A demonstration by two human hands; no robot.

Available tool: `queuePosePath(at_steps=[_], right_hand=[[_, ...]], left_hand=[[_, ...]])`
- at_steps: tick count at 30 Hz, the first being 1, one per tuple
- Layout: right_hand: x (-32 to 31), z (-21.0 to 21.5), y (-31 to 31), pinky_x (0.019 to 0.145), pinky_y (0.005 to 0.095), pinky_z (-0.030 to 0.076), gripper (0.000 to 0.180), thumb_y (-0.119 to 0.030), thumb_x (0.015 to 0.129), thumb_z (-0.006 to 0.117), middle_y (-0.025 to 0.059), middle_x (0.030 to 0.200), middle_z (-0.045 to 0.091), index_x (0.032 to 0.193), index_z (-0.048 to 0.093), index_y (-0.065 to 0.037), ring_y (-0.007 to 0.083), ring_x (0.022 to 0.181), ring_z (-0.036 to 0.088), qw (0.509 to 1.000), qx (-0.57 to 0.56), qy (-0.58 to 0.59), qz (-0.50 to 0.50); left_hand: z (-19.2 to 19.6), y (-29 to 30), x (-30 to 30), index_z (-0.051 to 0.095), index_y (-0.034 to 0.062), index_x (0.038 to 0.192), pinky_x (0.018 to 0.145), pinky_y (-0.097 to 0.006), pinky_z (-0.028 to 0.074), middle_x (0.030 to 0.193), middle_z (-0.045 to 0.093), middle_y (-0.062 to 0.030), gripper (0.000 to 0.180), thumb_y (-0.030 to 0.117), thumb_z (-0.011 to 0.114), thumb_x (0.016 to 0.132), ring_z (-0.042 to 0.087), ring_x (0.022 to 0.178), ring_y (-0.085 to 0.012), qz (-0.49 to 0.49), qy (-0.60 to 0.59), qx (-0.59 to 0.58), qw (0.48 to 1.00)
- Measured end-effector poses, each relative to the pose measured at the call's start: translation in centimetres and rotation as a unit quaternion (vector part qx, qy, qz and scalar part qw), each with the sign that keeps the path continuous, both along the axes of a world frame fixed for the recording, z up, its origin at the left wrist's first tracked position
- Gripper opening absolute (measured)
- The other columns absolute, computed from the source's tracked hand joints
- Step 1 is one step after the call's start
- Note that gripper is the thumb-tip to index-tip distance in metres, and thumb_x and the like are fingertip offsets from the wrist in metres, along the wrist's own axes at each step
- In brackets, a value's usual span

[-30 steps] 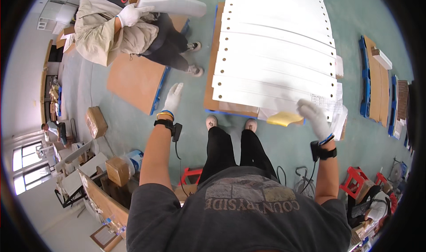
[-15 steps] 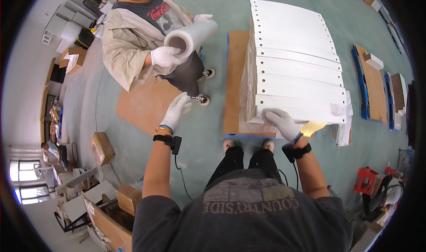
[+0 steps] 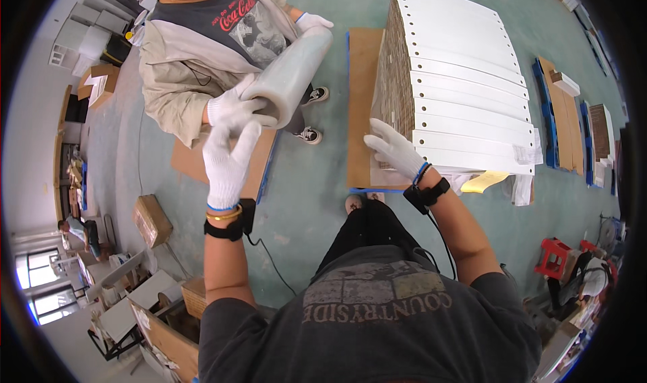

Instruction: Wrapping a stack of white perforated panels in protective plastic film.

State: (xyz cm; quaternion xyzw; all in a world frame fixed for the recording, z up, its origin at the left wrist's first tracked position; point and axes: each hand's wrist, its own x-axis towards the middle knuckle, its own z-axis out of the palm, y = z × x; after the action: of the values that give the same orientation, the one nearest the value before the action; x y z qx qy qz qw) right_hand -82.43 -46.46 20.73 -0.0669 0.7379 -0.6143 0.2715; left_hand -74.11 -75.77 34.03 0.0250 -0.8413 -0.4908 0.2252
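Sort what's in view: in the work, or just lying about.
In the work:
translucent plastic film roll, in the co-worker's white-gloved hands; the person's white-gloved left hand near it
stack of white, edge-holed sheets; the person's white-gloved right hand beside it

Apparently lying about:
red plastic stool, right
brown cardboard box, floor at left
blue pallet with brown boards, right

Glossy plastic roll (image 3: 296, 73), smooth white panels (image 3: 468, 83), matt cardboard sheet (image 3: 364, 80), soft cloth gloves (image 3: 226, 167)

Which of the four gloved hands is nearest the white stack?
Your right hand, by the near left corner of the white stack; contact is unclear. Your left hand and both the co-worker's hands are farther left, by the film roll.
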Motion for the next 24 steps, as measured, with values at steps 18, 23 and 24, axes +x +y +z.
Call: queuePosePath(at_steps=[18, 23, 24], right_hand=[[-16.7, -8.4, -10.2, 0.093, 0.0438, 0.047, 0.053, -0.028, 0.086, 0.062, 0.016, 0.135, 0.041, 0.131, 0.044, -0.005, 0.0327, 0.118, 0.048, 0.927, -0.224, -0.294, -0.054], [-20.0, -10.4, -13.4, 0.087, 0.0396, 0.05, 0.053, -0.033, 0.085, 0.063, 0.0135, 0.128, 0.049, 0.129, 0.048, -0.008, 0.0273, 0.113, 0.052, 0.945, -0.176, -0.268, -0.061], [-20.3, -11.3, -14.4, 0.083, 0.0384, 0.052, 0.051, -0.035, 0.084, 0.063, 0.0123, 0.123, 0.051, 0.126, 0.051, -0.008, 0.0259, 0.109, 0.055, 0.946, -0.152, -0.279, -0.066]], left_hand=[[-2.0, -2.9, -3.2, 0.06, 0.0102, 0.116, 0.099, -0.043, 0.036, 0.115, 0.059, -0.0092, 0.053, 0.023, 0.074, 0.067, 0.046, 0.119, -0.0296, 0.048, -0.088, -0.551, 0.829], [-2.2, -3.7, -2.5, 0.065, 0.0088, 0.103, 0.094, -0.042, 0.038, 0.104, 0.061, -0.0078, 0.036, 0.023, 0.07, 0.07, 0.05, 0.109, -0.0306, 0.046, -0.122, -0.541, 0.831], [-2.4, -4.0, -2.0, 0.066, 0.0083, 0.099, 0.093, -0.042, 0.039, 0.102, 0.061, -0.0075, 0.031, 0.021, 0.07, 0.071, 0.052, 0.106, -0.031, 0.027, -0.103, -0.569, 0.816]])
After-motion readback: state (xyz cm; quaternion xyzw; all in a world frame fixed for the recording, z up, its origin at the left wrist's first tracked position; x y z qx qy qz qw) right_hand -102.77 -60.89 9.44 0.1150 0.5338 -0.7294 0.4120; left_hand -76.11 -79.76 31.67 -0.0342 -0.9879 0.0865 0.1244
